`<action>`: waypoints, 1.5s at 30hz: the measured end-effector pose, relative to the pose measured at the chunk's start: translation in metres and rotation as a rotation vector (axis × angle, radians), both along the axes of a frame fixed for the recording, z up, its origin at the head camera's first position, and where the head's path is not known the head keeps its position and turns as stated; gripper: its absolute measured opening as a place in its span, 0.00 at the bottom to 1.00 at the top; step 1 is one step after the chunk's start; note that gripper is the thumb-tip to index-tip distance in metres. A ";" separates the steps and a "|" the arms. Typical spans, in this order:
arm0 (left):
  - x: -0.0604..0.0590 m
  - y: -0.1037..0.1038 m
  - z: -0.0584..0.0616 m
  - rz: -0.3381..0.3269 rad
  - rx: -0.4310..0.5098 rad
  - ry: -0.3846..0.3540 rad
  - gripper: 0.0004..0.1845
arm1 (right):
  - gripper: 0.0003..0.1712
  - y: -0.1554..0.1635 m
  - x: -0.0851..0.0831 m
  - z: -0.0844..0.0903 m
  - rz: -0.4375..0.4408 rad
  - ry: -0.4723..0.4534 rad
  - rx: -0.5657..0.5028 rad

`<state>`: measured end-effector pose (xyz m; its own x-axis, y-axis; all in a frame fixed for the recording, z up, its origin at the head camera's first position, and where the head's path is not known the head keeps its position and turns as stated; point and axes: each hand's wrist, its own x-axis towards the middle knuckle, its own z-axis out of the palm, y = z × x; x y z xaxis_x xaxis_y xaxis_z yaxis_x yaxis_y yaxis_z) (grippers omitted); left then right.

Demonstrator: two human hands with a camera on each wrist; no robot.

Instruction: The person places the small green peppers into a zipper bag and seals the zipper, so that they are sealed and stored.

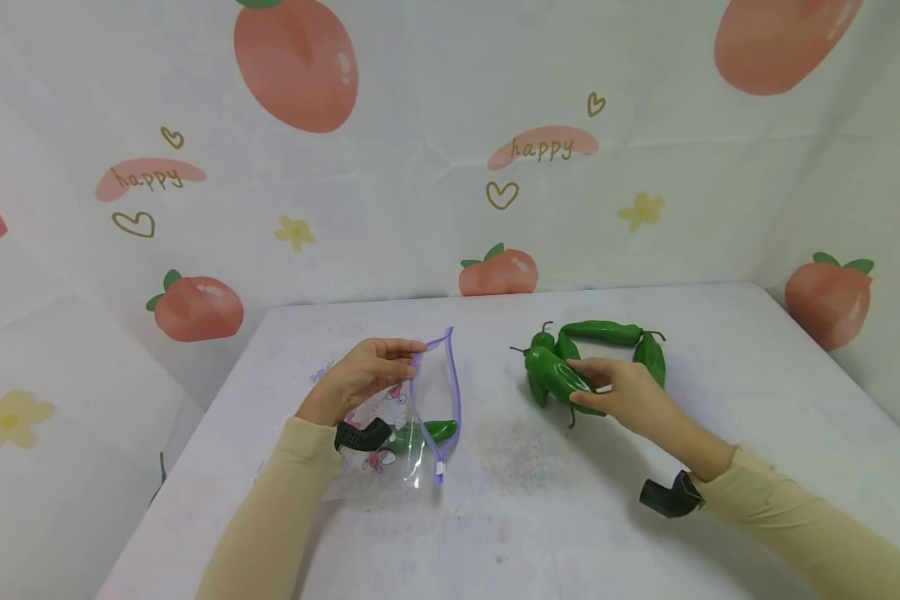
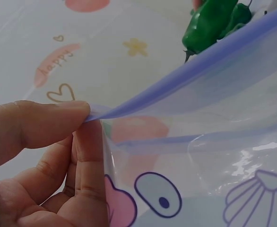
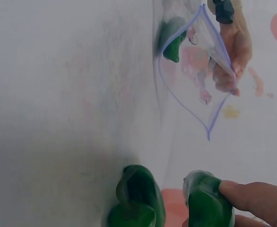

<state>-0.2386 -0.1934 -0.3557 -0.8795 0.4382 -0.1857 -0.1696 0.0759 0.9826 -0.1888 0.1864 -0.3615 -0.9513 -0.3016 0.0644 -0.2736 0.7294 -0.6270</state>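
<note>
Holding bag [image 1: 408, 417] containing pepper [image 1: 438, 430].

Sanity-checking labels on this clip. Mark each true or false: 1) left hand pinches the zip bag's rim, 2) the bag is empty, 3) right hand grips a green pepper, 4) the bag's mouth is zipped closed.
1) True: the left hand pinches the purple rim of the zip bag.
2) False: one green pepper inside the bag already lies there.
3) True: the right hand grips a green pepper from the pile.
4) False: the mouth is held open.
</note>
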 end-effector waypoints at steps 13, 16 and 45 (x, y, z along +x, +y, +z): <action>-0.001 0.001 0.000 -0.008 -0.009 0.011 0.26 | 0.30 -0.015 0.006 -0.006 0.072 0.007 -0.060; -0.001 0.001 0.000 -0.012 -0.014 0.018 0.27 | 0.30 -0.019 0.008 -0.005 0.092 0.016 -0.072; 0.000 0.002 0.001 -0.022 -0.011 0.021 0.27 | 0.27 -0.050 0.022 -0.015 0.234 -0.021 -0.079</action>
<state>-0.2387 -0.1915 -0.3549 -0.8733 0.4559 -0.1716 -0.1467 0.0898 0.9851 -0.1666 0.1369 -0.3765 -0.8574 -0.5087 0.0775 -0.4159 0.5963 -0.6866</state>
